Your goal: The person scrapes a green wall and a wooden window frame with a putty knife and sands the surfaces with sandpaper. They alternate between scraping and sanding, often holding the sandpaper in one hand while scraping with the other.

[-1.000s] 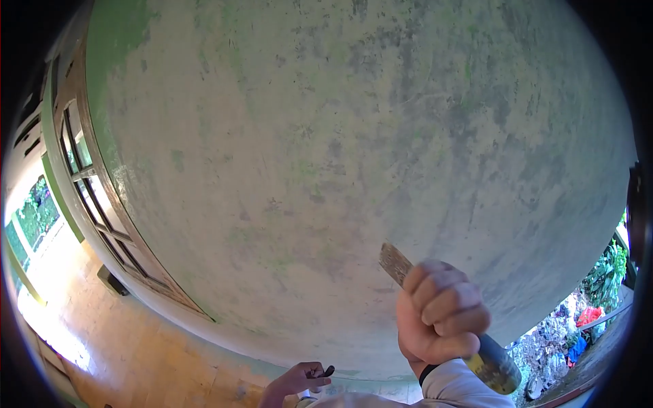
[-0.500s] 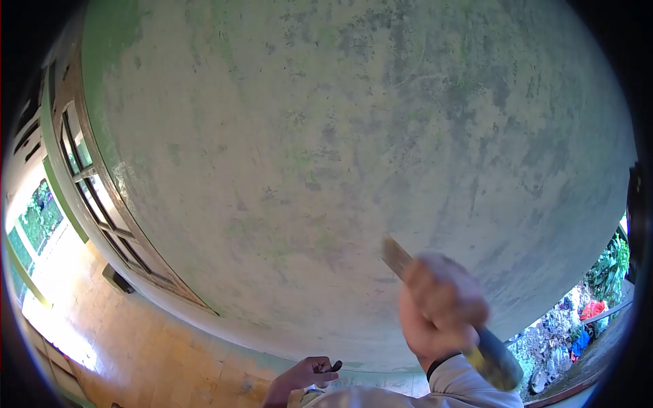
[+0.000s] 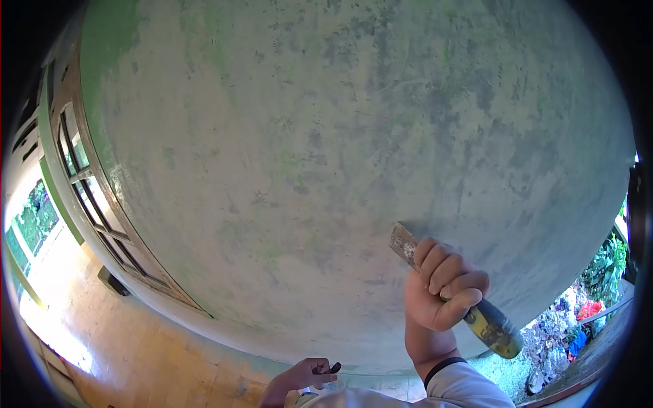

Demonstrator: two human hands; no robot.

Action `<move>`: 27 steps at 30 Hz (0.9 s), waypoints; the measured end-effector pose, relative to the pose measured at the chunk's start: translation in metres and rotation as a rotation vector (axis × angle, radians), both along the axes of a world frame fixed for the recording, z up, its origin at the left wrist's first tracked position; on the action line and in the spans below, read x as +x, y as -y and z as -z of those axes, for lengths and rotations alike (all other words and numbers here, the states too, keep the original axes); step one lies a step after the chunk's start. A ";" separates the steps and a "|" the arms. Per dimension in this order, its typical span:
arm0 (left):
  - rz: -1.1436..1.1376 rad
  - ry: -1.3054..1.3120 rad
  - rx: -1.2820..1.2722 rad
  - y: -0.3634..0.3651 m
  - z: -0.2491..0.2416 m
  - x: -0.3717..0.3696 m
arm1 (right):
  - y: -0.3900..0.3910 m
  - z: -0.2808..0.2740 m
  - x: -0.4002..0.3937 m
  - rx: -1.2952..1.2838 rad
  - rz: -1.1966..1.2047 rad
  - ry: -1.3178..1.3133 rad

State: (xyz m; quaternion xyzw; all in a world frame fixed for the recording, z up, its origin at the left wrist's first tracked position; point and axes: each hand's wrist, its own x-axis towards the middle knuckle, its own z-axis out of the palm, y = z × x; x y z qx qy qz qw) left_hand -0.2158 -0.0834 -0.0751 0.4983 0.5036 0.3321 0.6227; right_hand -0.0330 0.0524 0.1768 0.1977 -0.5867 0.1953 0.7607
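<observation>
My right hand [image 3: 445, 282] is wrapped round a scraper [image 3: 493, 331] with a worn yellow and dark handle. Its flat, smeared metal blade [image 3: 403, 243] points up and left, the tip right at the wall [image 3: 326, 170]. Patches of grey, white and green paint mottle that wall. Low in the view, in front of my body, my left hand [image 3: 307, 374] is closed on a small dark object [image 3: 335, 368] that sticks out past the fingers; its kind cannot be made out.
A wooden-framed window [image 3: 102, 211] is set in the wall at left. Below it spreads a tan tiled floor [image 3: 170, 360], with a dark block [image 3: 113, 281] by the wall's foot. Plants [image 3: 607, 268] and a red cloth-like item [image 3: 589, 311] show outdoors at right.
The scraper's blade tip has shifted slightly up and right, and its handle has swung upward. My right hand, blurred before, now shows sharply. My left hand has hardly moved.
</observation>
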 end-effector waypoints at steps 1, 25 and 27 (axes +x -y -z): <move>0.013 -0.043 -0.050 0.002 -0.004 0.001 | 0.009 0.001 0.003 -0.081 -0.132 -0.075; -0.038 0.049 -0.008 0.009 0.003 -0.006 | -0.001 -0.025 -0.010 -0.005 -0.028 0.032; -0.007 0.043 0.023 0.007 -0.003 -0.005 | 0.001 -0.026 -0.007 -0.031 -0.114 0.070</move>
